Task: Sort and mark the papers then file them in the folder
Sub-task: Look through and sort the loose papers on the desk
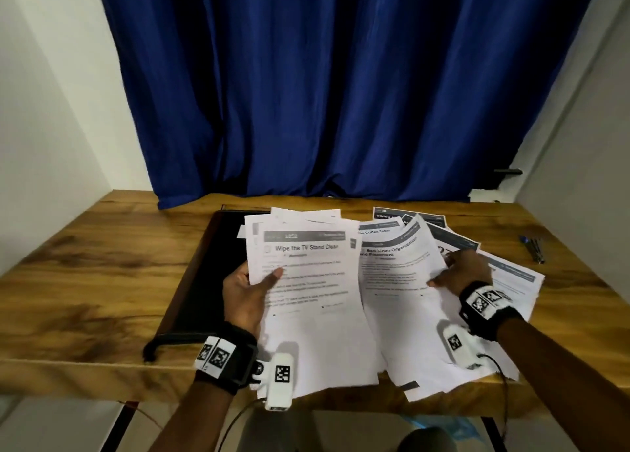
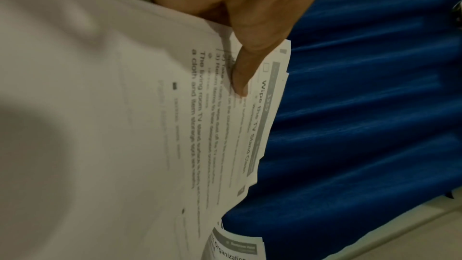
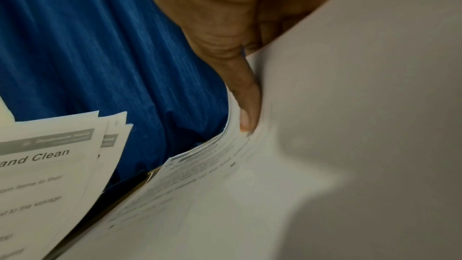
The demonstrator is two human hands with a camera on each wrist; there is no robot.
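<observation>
I am working across a warm-toned wooden table point(image 1: 85, 274), and from its left I am first passing the black flat folder point(image 1: 218, 264) lying open under the stack I am lifting. My left hand point(image 1: 247, 293) is pinching a sheaf of white printed sheets point(image 1: 306, 298), thumb on top beside the heading about wiping the TV stand and fingers curled underneath, so the sheaf is standing tilted off the table above the folder. To its right, my right hand point(image 1: 460, 271) is gripping the right edge of a second white printed bundle headed bed linen organization point(image 1: 399, 281), thumb pressing its face and fingers tucked behind; its lower end is hanging over the near table edge. Further sheets with dark header bands point(image 1: 511, 274) are lying fanned beneath and beyond that hand, and at the far right two blue-capped pens point(image 1: 533, 247) are resting well apart from the papers. I am judging these sheets light, limp and slick against one another, so a loose pinch would let them fan or slide; holding near a side edge with the thumb flat should keep them together, and squaring them before they go into the folder seems wise.
</observation>
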